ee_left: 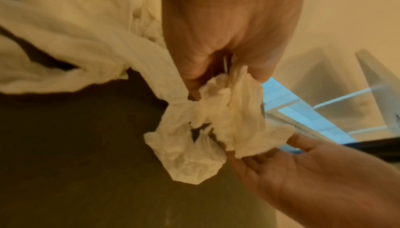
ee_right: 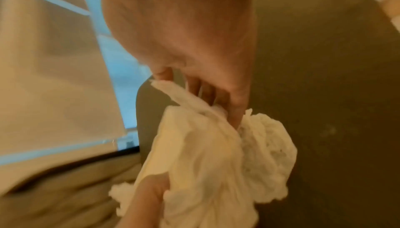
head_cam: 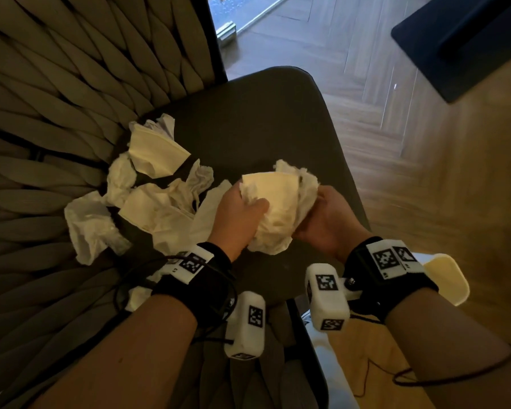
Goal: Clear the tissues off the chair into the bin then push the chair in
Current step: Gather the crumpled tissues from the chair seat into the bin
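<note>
A dark chair seat [head_cam: 263,119] with a woven back [head_cam: 56,98] fills the head view. Several crumpled white tissues [head_cam: 154,202] lie heaped on the seat's left side against the back. Above the seat's middle, both hands hold one tissue bunch [head_cam: 278,208] between them. My left hand [head_cam: 254,205] grips its left side with curled fingers; in the left wrist view that hand [ee_left: 207,88] pinches the tissue bunch [ee_left: 216,125]. My right hand [head_cam: 310,208] cups the right side, its fingers [ee_right: 216,98] dug into the tissue bunch [ee_right: 205,154].
A herringbone wooden floor [head_cam: 396,113] lies right of the chair. A dark mat [head_cam: 469,39] sits at the top right and a glass door's rail [head_cam: 227,31] at the top. A cream rounded container edge [head_cam: 446,276] shows behind my right wrist.
</note>
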`<state>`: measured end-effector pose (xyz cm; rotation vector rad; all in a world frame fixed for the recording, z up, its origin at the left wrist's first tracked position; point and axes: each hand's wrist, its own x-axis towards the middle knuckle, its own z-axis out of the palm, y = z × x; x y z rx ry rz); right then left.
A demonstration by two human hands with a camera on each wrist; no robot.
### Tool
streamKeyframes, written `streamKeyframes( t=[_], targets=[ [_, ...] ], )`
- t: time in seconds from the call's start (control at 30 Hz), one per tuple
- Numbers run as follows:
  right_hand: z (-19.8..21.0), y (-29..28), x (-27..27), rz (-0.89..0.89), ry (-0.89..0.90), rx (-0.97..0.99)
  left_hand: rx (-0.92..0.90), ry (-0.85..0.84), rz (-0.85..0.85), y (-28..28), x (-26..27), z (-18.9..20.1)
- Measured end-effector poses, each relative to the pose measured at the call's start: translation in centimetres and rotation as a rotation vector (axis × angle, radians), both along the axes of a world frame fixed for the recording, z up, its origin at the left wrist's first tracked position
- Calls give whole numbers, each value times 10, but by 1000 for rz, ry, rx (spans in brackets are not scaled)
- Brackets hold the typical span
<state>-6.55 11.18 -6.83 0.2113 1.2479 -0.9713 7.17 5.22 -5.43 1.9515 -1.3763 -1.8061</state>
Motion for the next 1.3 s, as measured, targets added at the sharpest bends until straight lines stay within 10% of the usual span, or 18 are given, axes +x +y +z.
streamKeyframes(
  t=[0.2, 0.33, 0.5, 0.7, 0.87, 1.17, 1.3],
  targets=[
    [-11, 2, -11, 146, 404, 219, -95, -360, -861, 30, 22, -16],
    [-11, 4, -15, 210, 401, 251, -179, -401, -1076, 37, 16, -23],
    [-5, 8, -13, 217, 343, 233, -99, -218, -870, 16, 8, -4],
    [15, 10, -14, 29, -242, -106, -89, 127, -535, -9, -4, 29],
    [14, 6, -6, -11, -346, -140, -59, 109, -212, -16, -11, 19],
    [2, -2, 17, 27, 86, -70, 50, 0, -199, -30, 25, 24],
    [2, -2, 15, 17, 151, -35, -210, -641, -768, -27, 56, 7]
  ],
)
